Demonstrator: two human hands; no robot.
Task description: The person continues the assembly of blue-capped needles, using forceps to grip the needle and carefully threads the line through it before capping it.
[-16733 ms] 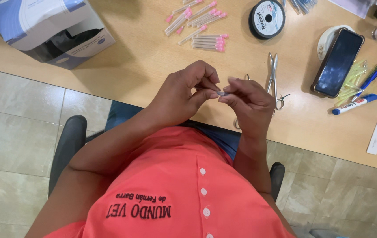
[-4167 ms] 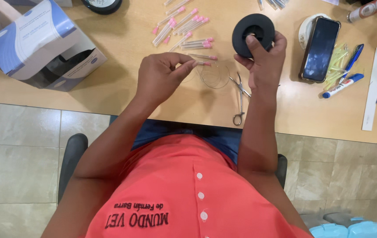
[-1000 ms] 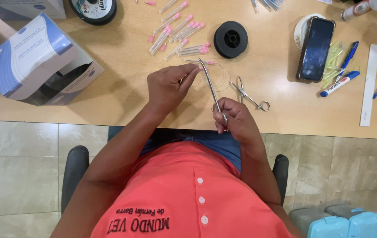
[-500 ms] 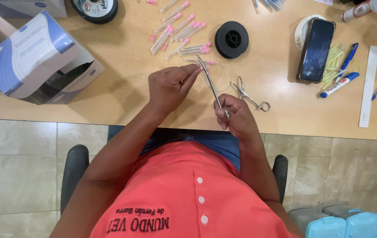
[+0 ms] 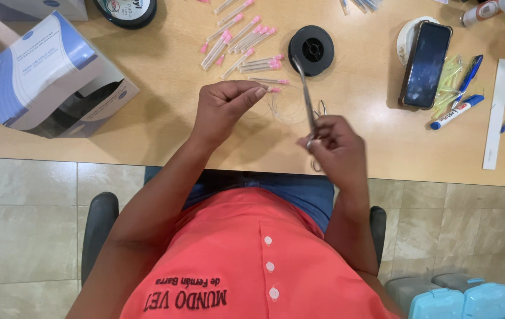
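Right hand [image 5: 335, 142] gripping forceps [image 5: 304, 88], left hand [image 5: 223, 106] pinching needle [image 5: 273, 90], open glove box [image 5: 51, 77]

Slim metal forceps [image 5: 304, 88] upright; pink-hubbed needle [image 5: 274, 90] pinched, apparently.

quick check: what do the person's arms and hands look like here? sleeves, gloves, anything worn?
Both arms are bare from shoulder to wrist. No gloves on the left hand or the right hand, and no watch or bracelet shows. A ring cannot be told at this size. The top is coral-red with white buttons and dark lettering.
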